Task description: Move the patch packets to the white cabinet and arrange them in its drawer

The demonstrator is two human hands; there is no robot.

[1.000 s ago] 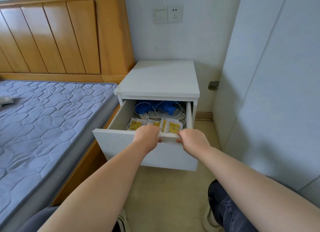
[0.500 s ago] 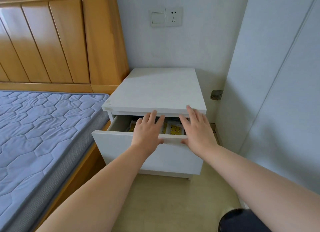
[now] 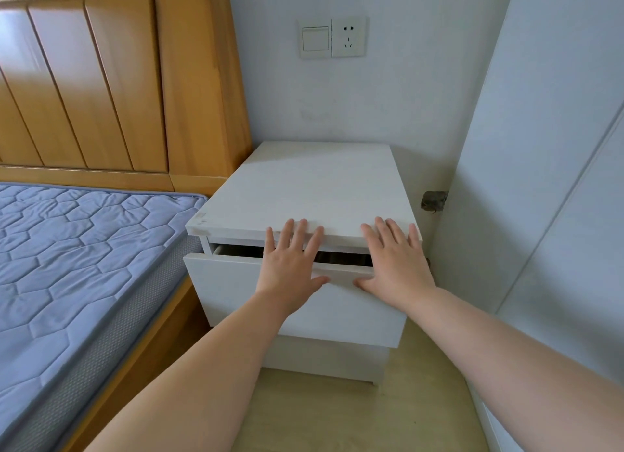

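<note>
The white cabinet (image 3: 314,188) stands in the corner between the bed and a white wall panel. Its drawer (image 3: 233,289) sticks out only a little, leaving a narrow dark gap under the top board. The patch packets are hidden inside; none shows through the gap. My left hand (image 3: 290,266) lies flat on the drawer front with straight, spread fingers reaching over the gap to the top board's edge. My right hand (image 3: 393,262) presses the front the same way, a little to the right. Neither hand holds anything.
A bed with a blue quilted mattress (image 3: 74,266) and a wooden headboard (image 3: 101,80) fills the left. A switch and socket plate (image 3: 332,37) hangs on the wall above the cabinet. A tall white panel (image 3: 540,181) closes off the right. Pale floor (image 3: 337,414) lies below.
The drawer has slid from wide open to nearly shut under both flat hands. The packets and blue item seen inside earlier are now out of sight. The view has moved closer.
</note>
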